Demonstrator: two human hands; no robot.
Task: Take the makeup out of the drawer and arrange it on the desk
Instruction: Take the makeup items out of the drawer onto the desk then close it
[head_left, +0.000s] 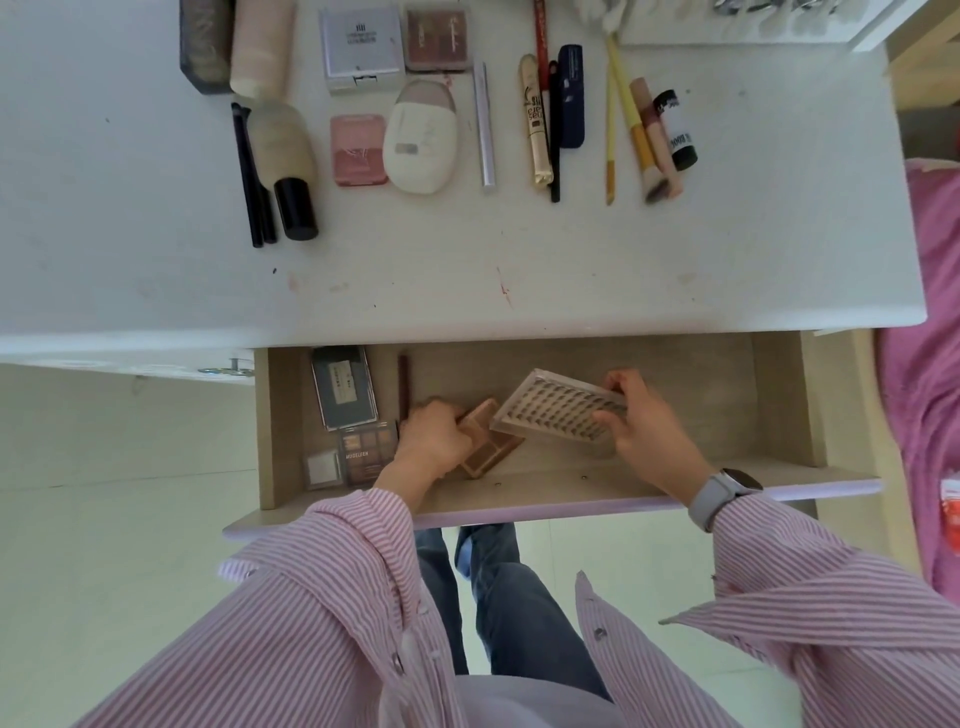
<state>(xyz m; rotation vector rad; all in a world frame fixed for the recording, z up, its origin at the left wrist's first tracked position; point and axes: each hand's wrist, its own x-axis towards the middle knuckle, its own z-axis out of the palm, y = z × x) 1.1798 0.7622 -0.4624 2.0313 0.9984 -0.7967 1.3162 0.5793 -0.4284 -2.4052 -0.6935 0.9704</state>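
Desk: a white desk (519, 270) fills the upper view, with makeup laid out in a row along its far part, well beyond both hands.
Floor: pale tiles below the desk; pink bedding (930, 364) lies off to the right.
Drawer: a wooden drawer (779, 395) stands pulled out under the desk edge, and both hands reach into it.
Right hand: the right hand (644, 431) holds a clear lash tray (558, 413), thumb on its far edge, fingers curled round its near edge, so the tray sits tilted above the drawer floor.
Left hand: the left hand (434, 441) grips a tan palette (491, 447), its fingers curled over the left end; the palette lies on the drawer floor, partly beneath the lash tray.
Left of the left fingers: a brown eyeshadow palette (366, 452) lies just beside the knuckles, with a small white square compact (322, 467) beyond it.
Beyond the left fingers: a dark flat case (345, 387) lies at the drawer's back left corner, and a thin brown pencil (402, 384) lies beside it, its near end close to the fingertips.
On the desk: a white oval case (421, 137), a pink blush compact (358, 150), a silver compact (361, 44), a black-capped foundation bottle (283, 156), and yellow-handled brushes (623, 119).
Wrist: a grey watch (722, 493) sits on the right wrist above a pink striped sleeve (831, 597).
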